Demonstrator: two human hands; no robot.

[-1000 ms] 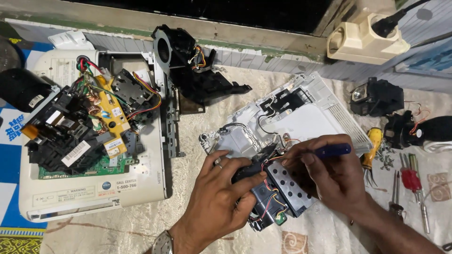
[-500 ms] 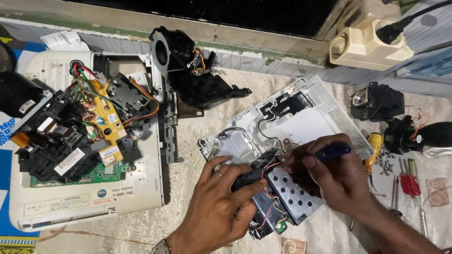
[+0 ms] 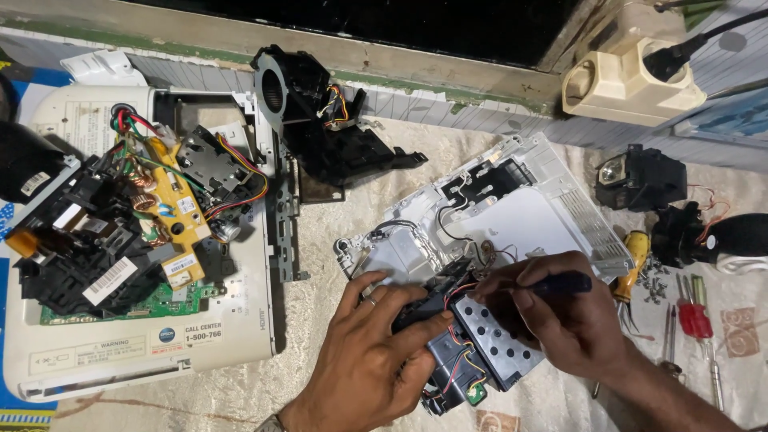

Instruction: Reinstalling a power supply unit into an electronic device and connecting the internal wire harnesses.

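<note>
Your left hand (image 3: 376, 364) clamps the black module (image 3: 460, 348), lying against the white cover (image 3: 520, 212). Your right hand (image 3: 560, 316) pinches a dark-handled screwdriver (image 3: 560, 282) just above it. Casing already open; 1 module undergoing work.

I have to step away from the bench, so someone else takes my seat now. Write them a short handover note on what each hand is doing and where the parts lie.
Left hand: fingers steady the black module with the perforated metal plate on the cloth.
Right hand: grips a dark-handled screwdriver, tip at the module's top edge; the tip itself is hidden.
White cover shell: lies open just behind the module, thin wires run between them.
Opened white device: at left, boards and wiring exposed.
Black fan housing: off, at the top.
Loose screws and red screwdrivers: at right.
Done: casing opened, fan housing out.
Left: module is wired to the shell.
</note>
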